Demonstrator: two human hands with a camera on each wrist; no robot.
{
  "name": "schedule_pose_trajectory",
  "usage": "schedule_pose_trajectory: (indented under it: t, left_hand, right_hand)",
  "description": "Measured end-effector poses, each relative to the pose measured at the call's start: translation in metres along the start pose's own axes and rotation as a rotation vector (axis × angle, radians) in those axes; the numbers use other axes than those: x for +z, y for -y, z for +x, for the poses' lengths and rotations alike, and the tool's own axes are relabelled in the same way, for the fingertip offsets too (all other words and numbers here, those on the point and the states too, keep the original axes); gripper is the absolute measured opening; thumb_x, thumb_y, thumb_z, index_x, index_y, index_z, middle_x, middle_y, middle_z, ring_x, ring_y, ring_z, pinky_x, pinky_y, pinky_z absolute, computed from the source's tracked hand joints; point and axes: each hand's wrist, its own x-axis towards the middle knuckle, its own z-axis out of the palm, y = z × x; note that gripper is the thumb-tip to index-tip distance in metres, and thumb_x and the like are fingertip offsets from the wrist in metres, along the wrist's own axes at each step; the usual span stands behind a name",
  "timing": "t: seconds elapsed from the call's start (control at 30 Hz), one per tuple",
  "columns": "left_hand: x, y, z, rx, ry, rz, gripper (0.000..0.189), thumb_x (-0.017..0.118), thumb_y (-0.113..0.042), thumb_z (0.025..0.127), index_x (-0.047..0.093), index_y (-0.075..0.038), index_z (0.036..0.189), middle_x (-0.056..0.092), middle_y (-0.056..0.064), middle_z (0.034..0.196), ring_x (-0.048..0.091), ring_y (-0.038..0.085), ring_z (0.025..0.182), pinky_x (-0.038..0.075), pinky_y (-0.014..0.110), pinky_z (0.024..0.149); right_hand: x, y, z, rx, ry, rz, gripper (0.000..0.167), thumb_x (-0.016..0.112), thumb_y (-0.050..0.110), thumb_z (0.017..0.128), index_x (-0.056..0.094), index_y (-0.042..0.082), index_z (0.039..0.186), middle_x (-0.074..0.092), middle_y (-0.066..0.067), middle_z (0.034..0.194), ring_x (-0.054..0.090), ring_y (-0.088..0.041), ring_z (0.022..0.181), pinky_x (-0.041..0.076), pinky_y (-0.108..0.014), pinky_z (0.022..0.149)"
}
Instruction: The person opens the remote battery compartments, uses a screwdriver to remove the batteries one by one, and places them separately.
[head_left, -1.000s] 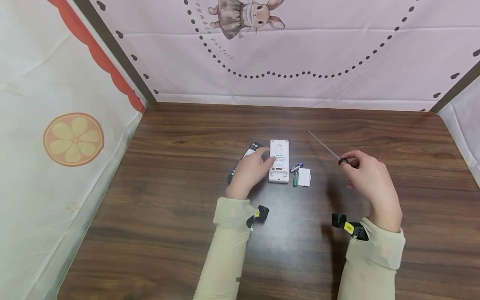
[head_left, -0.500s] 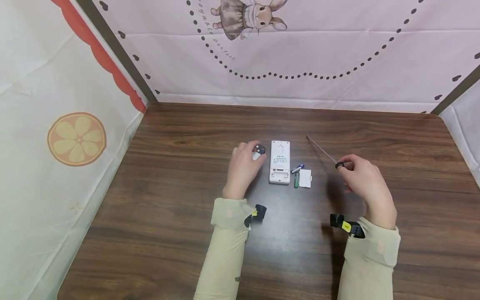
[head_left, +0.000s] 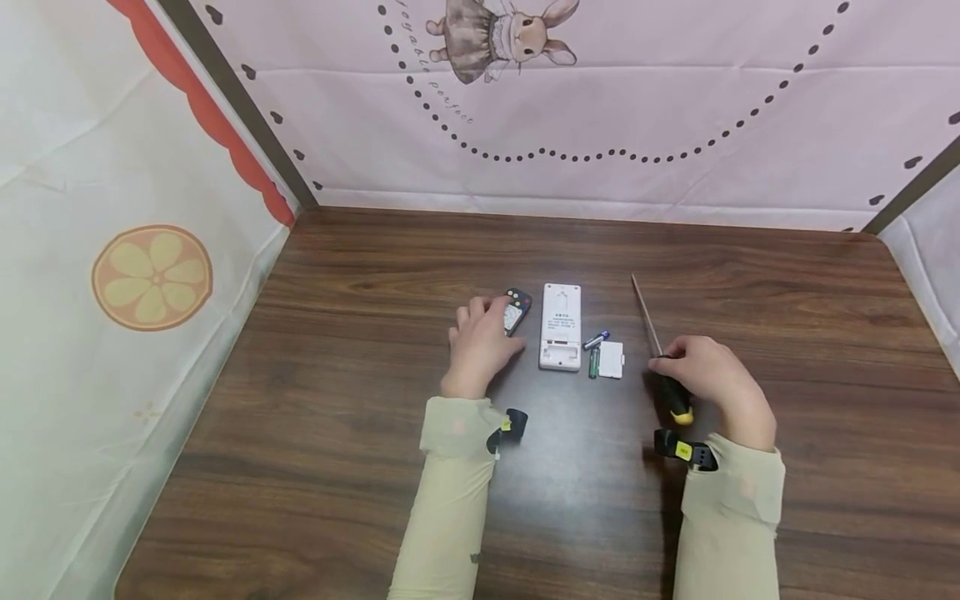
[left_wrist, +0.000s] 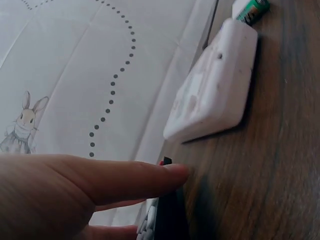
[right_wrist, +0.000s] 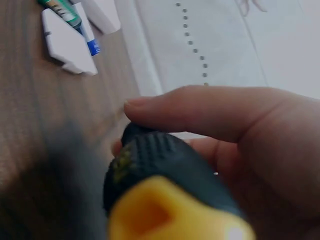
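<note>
A black remote control (head_left: 516, 310) lies left of the white remote control (head_left: 561, 329), partly covered by my left hand (head_left: 478, 350). The left fingers are spread loosely over it, thumb extended along its near edge; the thumb (left_wrist: 145, 177) overlaps its side in the left wrist view. My right hand (head_left: 712, 375) pinches a long screwdriver (head_left: 672, 396) with a black and yellow handle, shaft pointing toward the back of the table. In the right wrist view, the handle (right_wrist: 160, 170) lies under the thumb. The white remote is back side up, its battery compartment uncovered.
Right of the white remote lie a blue-and-silver battery (head_left: 596, 339), a green battery (head_left: 594, 362) and a white battery cover (head_left: 611, 360). The wooden table (head_left: 360, 333) meets a pink printed cloth (head_left: 637, 100) at the back and a white cloth (head_left: 112, 400) on the left.
The left hand closed round the black remote, then its fingers spread, with the remote slightly shifted. The right hand came lower and nearer; the screwdriver swung more upright in view, showing its handle.
</note>
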Motion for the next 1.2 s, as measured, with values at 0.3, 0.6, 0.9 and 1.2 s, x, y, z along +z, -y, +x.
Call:
schedule_pose_trajectory:
  t: [0.3, 0.6, 0.9, 1.2]
  left_hand:
    - [0.003, 0.002, 0.003, -0.029, -0.013, -0.008, 0.069, 0.071, -0.02, 0.073, 0.038, -0.023, 0.133, 0.036, 0.009, 0.118, 0.032, 0.026, 0.103, 0.035, 0.041, 0.079]
    - [0.002, 0.006, 0.006, -0.067, -0.007, -0.021, 0.07, 0.064, -0.017, 0.076, 0.033, -0.029, 0.138, 0.038, 0.012, 0.116, 0.043, 0.023, 0.093, 0.043, 0.036, 0.067]
    - [0.002, 0.006, 0.011, -0.088, -0.014, -0.192, 0.068, 0.055, -0.026, 0.08, 0.024, -0.03, 0.14, 0.041, 0.012, 0.117, 0.052, 0.025, 0.085, 0.045, 0.038, 0.068]
    - [0.01, -0.011, 0.011, 0.046, 0.109, -0.686, 0.052, 0.052, -0.025, 0.086, 0.035, -0.031, 0.135, 0.053, 0.009, 0.111, 0.055, 0.022, 0.077, 0.047, 0.032, 0.059]
  right_hand:
    - [0.01, -0.003, 0.01, 0.057, -0.016, 0.102, 0.033, 0.062, 0.032, 0.081, 0.056, 0.001, 0.093, 0.056, -0.009, 0.079, 0.053, -0.019, 0.065, 0.044, -0.029, 0.055]
    - [0.016, -0.007, 0.014, 0.082, -0.06, 0.065, 0.041, 0.063, 0.037, 0.08, 0.051, 0.001, 0.097, 0.053, -0.012, 0.086, 0.049, -0.025, 0.073, 0.04, -0.032, 0.059]
    - [0.011, -0.009, 0.01, 0.039, -0.081, 0.08, 0.049, 0.055, 0.045, 0.083, 0.052, 0.0, 0.103, 0.056, -0.014, 0.094, 0.05, -0.026, 0.08, 0.041, -0.036, 0.066]
    - [0.002, -0.002, 0.003, -0.007, -0.237, 0.095, 0.046, 0.048, 0.048, 0.087, 0.054, 0.005, 0.103, 0.056, -0.013, 0.092, 0.048, -0.027, 0.08, 0.039, -0.035, 0.063]
